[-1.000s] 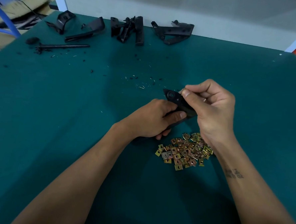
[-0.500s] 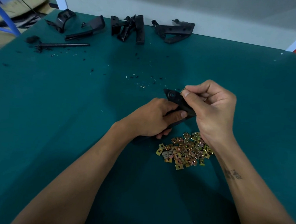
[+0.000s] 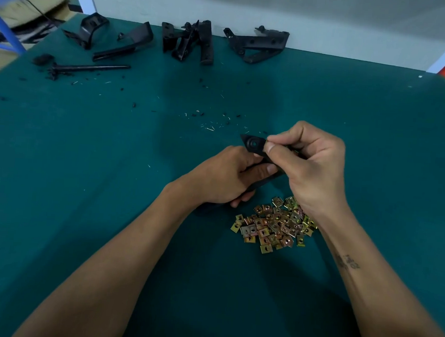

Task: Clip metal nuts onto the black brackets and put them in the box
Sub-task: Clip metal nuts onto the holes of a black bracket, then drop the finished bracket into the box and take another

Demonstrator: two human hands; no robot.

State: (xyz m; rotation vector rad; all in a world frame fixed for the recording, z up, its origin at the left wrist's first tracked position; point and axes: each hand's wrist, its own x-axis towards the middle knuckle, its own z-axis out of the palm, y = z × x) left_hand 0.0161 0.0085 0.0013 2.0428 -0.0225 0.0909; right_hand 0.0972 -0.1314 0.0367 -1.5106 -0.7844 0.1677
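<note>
Black bracket, both hands gripping

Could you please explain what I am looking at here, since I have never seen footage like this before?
There is no machine: a person wears a camera on the head, looking down at their own two bare hands over a dark green table. The left hand grips a long black plastic bracket; the right hand pinches at its near end, probably fitting a nut, though the fingers hide it. A heap of small square gold-coloured metal clip nuts lies beside the right wrist. More black brackets wait along the far edge, with dark crumbs scattered nearby. No box is in view.
</note>
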